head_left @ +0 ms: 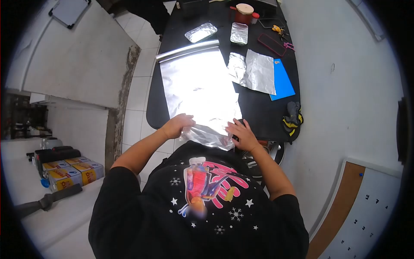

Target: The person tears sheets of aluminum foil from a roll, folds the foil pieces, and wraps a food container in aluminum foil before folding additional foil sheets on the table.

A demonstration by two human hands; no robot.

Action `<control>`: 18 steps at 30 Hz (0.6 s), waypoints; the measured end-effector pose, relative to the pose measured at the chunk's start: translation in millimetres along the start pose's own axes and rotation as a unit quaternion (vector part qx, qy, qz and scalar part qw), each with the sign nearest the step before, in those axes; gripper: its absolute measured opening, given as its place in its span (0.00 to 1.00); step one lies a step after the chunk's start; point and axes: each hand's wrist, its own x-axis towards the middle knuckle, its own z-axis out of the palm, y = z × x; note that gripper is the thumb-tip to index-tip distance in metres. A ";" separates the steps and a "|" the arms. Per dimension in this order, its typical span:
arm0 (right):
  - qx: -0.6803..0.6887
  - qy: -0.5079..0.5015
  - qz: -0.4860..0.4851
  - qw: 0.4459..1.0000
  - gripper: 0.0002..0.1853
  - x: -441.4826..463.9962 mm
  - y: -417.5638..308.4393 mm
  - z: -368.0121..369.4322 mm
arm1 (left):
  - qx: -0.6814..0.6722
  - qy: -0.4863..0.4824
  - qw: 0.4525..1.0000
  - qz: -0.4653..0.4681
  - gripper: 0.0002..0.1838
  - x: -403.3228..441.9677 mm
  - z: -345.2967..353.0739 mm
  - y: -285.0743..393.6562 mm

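Observation:
A wide sheet of aluminium foil (196, 82) lies unrolled over the near end of a black table (156, 113). Its roll (187, 50) rests crosswise at the far end of the sheet. My left hand (178, 125) is closed on the sheet's near left side, fingers together and thumb hidden. At the near right edge my right hand (243, 135) grips the foil, its fingers bent and partly apart. Between the hands, the crumpled near end of the foil hangs over the table edge towards my shirt. Bright glare hides detail in the middle.
Two foil-covered containers (201, 32) (239, 33) sit beyond the roll. Cut foil pieces (260, 71) overlap a blue folder (283, 82) at right. Farther back are a red pot (244, 16) and a phone (271, 45). Gloves (293, 120) lie at the right edge, by the wall.

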 end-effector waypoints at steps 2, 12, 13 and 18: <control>0.067 0.024 0.054 0.996 0.25 -3.2 4.3 7.3 | -0.094 0.025 0.992 -0.085 0.16 -8.8 19.1 -23.2; 0.390 0.223 0.310 0.838 0.10 33.7 -1.6 16.1 | -0.177 0.068 0.923 -0.336 0.11 25.7 15.0 -19.8; 0.397 0.216 0.338 0.825 0.10 36.9 0.0 15.4 | -0.174 0.064 0.919 -0.347 0.11 28.5 10.6 -16.4; 0.297 0.216 0.403 0.838 0.13 53.3 4.2 18.9 | -0.153 0.054 0.911 -0.380 0.12 31.0 11.2 -23.5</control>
